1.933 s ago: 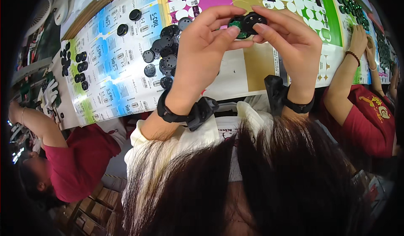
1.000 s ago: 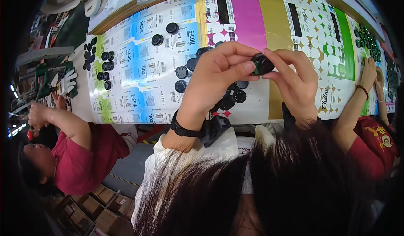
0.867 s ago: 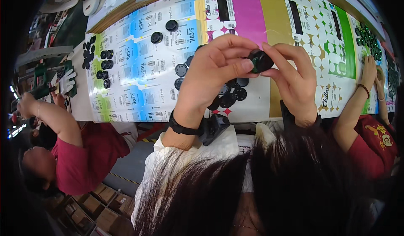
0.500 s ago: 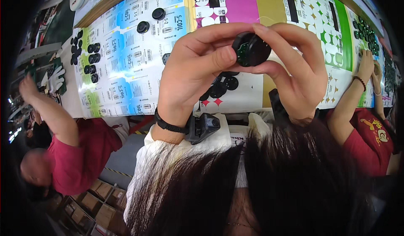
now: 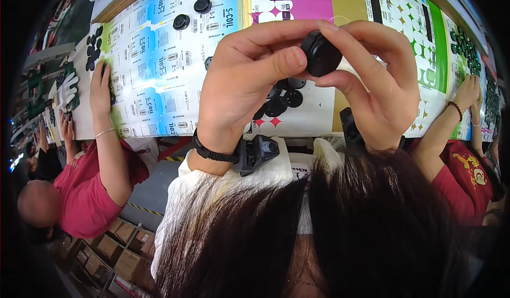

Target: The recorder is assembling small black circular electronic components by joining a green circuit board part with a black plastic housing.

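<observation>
A round black part [image 5: 323,54] with a rimmed edge is held up over the table between both my hands. My left hand [image 5: 234,77] has its thumb and fingers closed on the part's left side. From the other side, my right hand [image 5: 382,80] pinches it between the thumb below and the index finger on top. Beneath my hands lies a pile of flat black discs [image 5: 277,105], partly hidden by my left hand. Farther off to the left sit two more black round parts, one [image 5: 181,22] a little nearer than the other [image 5: 202,5].
Printed sheets [image 5: 175,80] cover the table. A co-worker's hand [image 5: 101,88] rests on the table at left, near loose black pieces [image 5: 94,47]. At right, another person's hands [image 5: 467,93] are beside many dark green-edged parts [image 5: 465,48]. A wooden edge [image 5: 130,0] bounds the far left.
The held part has turned, and its green inner side no longer shows. The left co-worker's arm has swung in, bringing that hand onto the table over black parts.
</observation>
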`<action>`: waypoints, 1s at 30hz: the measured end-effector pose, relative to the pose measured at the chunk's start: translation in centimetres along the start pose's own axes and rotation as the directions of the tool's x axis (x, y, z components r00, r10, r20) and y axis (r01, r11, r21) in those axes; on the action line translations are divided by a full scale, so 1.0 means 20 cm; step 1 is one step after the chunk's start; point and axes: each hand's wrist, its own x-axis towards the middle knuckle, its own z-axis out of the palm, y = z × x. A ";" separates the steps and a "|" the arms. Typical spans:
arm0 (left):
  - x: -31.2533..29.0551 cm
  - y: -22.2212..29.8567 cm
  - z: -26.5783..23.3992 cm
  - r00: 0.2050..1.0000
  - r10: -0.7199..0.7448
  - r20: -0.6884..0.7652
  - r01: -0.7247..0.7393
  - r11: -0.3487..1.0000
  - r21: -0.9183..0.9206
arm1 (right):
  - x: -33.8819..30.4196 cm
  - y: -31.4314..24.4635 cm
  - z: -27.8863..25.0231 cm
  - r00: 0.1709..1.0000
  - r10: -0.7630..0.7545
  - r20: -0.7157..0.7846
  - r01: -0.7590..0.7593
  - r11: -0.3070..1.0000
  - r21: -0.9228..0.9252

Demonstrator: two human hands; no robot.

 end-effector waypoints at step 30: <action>-0.09 0.02 0.06 0.979 0.133 -0.158 -0.056 0.908 0.415 | 0.03 -0.01 0.05 0.982 -0.113 0.150 0.146 0.960 -0.238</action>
